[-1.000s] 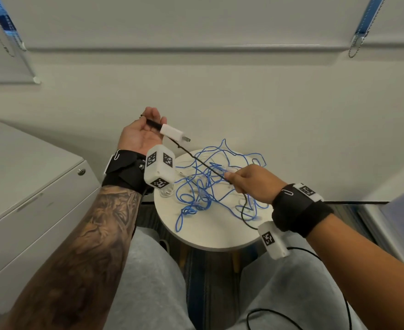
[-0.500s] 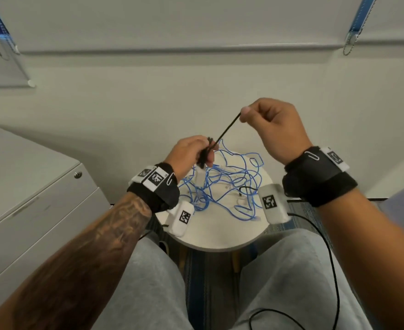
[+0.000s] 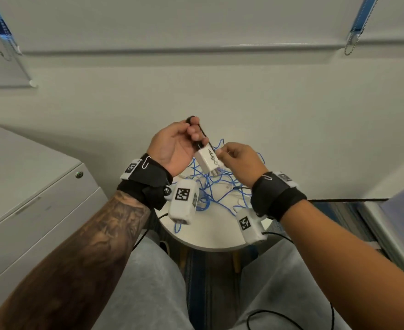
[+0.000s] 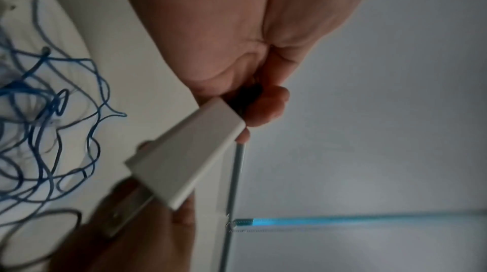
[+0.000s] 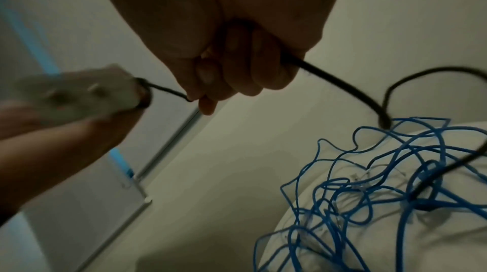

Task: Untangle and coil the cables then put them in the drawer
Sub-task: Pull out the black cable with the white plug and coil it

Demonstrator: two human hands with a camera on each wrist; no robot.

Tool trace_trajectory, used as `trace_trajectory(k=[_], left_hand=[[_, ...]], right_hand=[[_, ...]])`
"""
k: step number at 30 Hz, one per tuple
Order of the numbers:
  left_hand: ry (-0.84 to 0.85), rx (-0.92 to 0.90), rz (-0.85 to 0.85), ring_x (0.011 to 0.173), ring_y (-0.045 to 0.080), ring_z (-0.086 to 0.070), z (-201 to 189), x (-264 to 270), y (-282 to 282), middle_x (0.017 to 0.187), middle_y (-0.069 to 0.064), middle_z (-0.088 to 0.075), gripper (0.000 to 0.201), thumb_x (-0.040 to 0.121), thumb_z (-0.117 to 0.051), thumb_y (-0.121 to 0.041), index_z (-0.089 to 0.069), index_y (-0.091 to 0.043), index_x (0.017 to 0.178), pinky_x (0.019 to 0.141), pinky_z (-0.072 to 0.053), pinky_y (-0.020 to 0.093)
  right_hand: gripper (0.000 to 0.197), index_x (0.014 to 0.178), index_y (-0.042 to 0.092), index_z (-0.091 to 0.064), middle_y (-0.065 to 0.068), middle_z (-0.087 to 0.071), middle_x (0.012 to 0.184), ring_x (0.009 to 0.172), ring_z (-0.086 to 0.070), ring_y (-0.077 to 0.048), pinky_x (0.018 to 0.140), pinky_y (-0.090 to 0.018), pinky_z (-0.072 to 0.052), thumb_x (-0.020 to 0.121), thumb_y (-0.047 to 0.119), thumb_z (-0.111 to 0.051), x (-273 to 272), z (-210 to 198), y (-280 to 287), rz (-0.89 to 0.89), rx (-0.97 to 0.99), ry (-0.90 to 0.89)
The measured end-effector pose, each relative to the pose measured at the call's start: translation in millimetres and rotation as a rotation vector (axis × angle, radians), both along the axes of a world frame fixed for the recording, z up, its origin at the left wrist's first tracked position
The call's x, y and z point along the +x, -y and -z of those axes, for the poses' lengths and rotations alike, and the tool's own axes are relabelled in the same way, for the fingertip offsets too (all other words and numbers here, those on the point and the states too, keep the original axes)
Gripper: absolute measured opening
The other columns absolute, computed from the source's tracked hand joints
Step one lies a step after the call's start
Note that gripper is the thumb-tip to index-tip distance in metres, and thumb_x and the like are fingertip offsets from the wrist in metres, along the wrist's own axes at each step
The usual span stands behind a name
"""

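Observation:
A white charger plug (image 3: 208,160) (image 4: 189,162) (image 5: 79,95) on a black cable (image 3: 202,132) (image 5: 342,80) hangs above the round white table (image 3: 210,232). My left hand (image 3: 191,139) (image 4: 258,99) grips the black cable just above the plug, a loop showing over its fingertips. My right hand (image 3: 222,152) (image 5: 210,89) pinches the same black cable beside the plug; the cable runs from its fist down into the pile. A tangle of thin blue cable (image 3: 210,186) (image 4: 39,130) (image 5: 382,182) lies on the table beneath both hands.
A grey drawer cabinet (image 3: 29,198) with a lock stands at my left, its drawers closed. A wall is right behind the table. My knees in grey trousers (image 3: 148,294) sit under the table's near edge. Another black lead (image 3: 279,315) runs over my right thigh.
My right hand dropped from its raised pull on the black cable down to the plug. My left hand turned palm up, and the plug now hangs below it.

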State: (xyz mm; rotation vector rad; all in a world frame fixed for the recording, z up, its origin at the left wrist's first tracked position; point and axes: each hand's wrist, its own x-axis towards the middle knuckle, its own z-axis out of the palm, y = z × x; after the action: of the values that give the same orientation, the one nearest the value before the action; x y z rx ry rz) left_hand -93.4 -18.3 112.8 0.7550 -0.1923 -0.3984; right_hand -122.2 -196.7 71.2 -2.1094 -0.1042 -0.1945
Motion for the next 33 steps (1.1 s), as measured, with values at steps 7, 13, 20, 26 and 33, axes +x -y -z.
trace_trajectory(k=[7, 13, 20, 26, 33], left_hand=[[-0.157, -0.095, -0.297, 0.072, 0.015, -0.07, 27, 28, -2, 0.09, 0.008, -0.062, 0.026, 0.103, -0.032, -0.007, -0.058, -0.004, 0.098, 0.077, -0.057, 0.031], [-0.122, 0.009, -0.436, 0.071, 0.015, -0.072, 39, 38, 6, 0.09, 0.011, -0.064, 0.029, 0.104, -0.03, -0.003, -0.057, -0.003, 0.095, 0.075, -0.055, 0.03], [0.361, 0.765, -0.313, 0.067, 0.016, -0.066, 44, 23, 31, 0.079, 0.011, -0.067, 0.024, 0.099, -0.042, -0.001, -0.066, -0.003, 0.098, 0.074, -0.056, 0.032], [0.396, 0.736, -0.09, 0.062, 0.025, -0.052, 39, 19, 30, 0.065, 0.01, -0.054, 0.029, 0.099, -0.035, -0.003, -0.062, -0.004, 0.088, 0.061, -0.046, 0.029], [0.091, 0.305, 0.17, 0.057, 0.016, -0.044, 39, 20, 21, 0.063, 0.002, -0.043, 0.025, 0.098, -0.031, -0.005, -0.055, -0.003, 0.094, 0.07, -0.051, 0.033]], right_hand=[[0.023, 0.097, 0.015, -0.074, 0.003, -0.046, 0.062, 0.047, -0.034, -0.006, 0.051, -0.021, -0.031, 0.1, 0.03, -0.057, -18, 15, -20, -0.121, -0.04, -0.06], [0.024, 0.092, 0.014, -0.076, 0.006, -0.049, 0.058, 0.05, -0.038, -0.005, 0.054, -0.017, -0.035, 0.1, 0.028, -0.058, -22, 2, -16, -0.161, -0.056, -0.013], [0.028, 0.082, 0.0, -0.069, -0.013, -0.064, 0.065, 0.06, -0.055, -0.016, 0.066, -0.036, -0.048, 0.094, 0.024, -0.063, 4, -28, -2, -0.155, 0.01, 0.09], [0.02, 0.084, 0.007, -0.072, 0.004, -0.071, 0.073, 0.065, -0.061, -0.001, 0.066, -0.016, -0.047, 0.096, 0.018, -0.061, 26, -28, 12, -0.033, 0.003, 0.164], [0.02, 0.09, 0.002, -0.068, -0.002, -0.061, 0.069, 0.058, -0.051, -0.006, 0.061, -0.018, -0.043, 0.096, 0.021, -0.065, 49, 9, 16, 0.063, 0.197, 0.093]])
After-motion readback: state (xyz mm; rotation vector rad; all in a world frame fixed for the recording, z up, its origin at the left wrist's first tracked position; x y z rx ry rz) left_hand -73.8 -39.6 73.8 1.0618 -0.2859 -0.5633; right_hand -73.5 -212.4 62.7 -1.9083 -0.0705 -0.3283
